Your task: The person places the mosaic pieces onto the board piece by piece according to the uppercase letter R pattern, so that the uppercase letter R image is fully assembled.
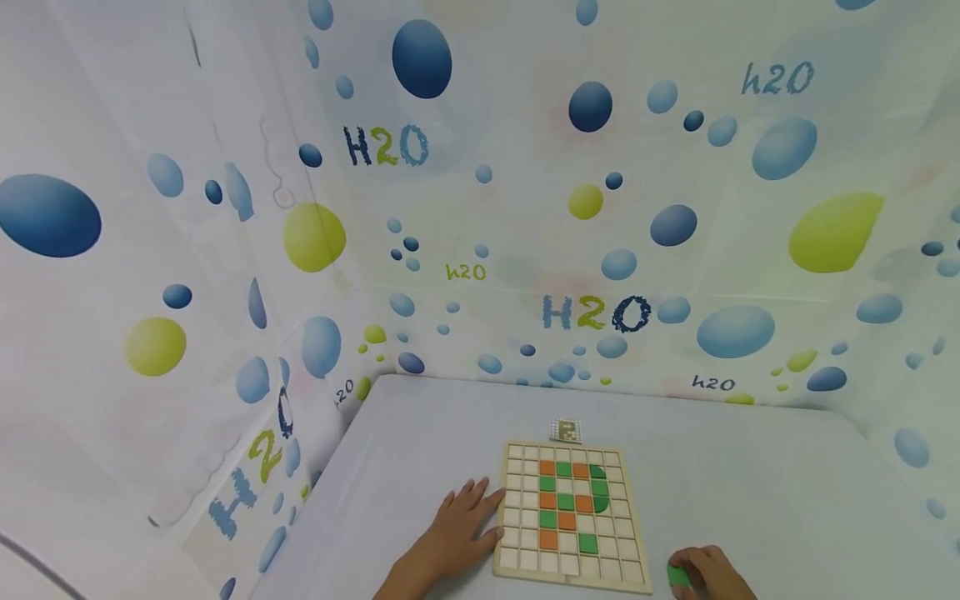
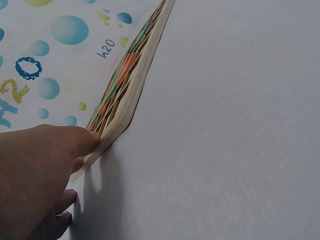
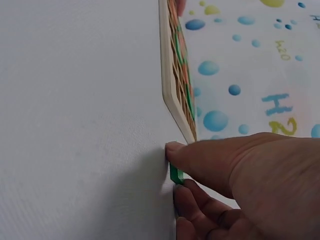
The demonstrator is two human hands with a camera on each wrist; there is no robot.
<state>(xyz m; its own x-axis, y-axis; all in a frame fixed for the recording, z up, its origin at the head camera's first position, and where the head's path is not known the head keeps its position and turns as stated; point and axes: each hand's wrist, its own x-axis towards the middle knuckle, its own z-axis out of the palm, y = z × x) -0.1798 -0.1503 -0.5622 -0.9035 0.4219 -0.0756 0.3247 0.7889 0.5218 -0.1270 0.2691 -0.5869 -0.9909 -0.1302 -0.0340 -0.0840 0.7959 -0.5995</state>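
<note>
A wooden grid board lies on the table in the head view, with orange and green tiles set in several of its squares. My left hand rests at the board's left side, fingers fairly straight. Its thumb touches the wooden edge in the left wrist view. To the right of the board's near corner, my right hand pinches a green tile between thumb and fingers. The right wrist view shows this tile held on edge, low by the table; the fingers partly cover it.
Behind the board's far edge stands a small pattern card with a printed grid figure. The pale table meets a white sheet with blue and green dots at the back and left.
</note>
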